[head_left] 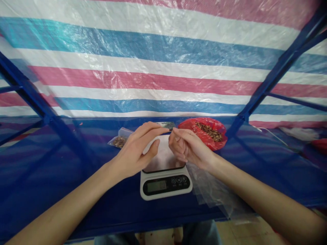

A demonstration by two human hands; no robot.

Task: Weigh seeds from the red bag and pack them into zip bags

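A white digital kitchen scale (166, 189) with a metal plate stands before me, its display reading about 0.0. Over the left side of the plate hovers my left hand (140, 146), fingers stretched out and thumb apart, holding nothing. My right hand (187, 146) is above the plate's right side with its fingers curled and the thumb against the index finger; whether anything is pinched there I cannot make out. Just behind that hand lies a red plastic bag (221, 134) of small brown dried pieces. Left of my left hand is a small clear zip bag (120, 140) with similar pieces inside.
Several clear empty plastic bags (212, 190) lie right of the scale, partly under my right forearm. Behind the scale is a flat dark object (167, 126), partly hidden. Blue metal posts (255, 92) flank the blue shelf (107, 211), and a striped plastic sheet (153, 78) hangs behind.
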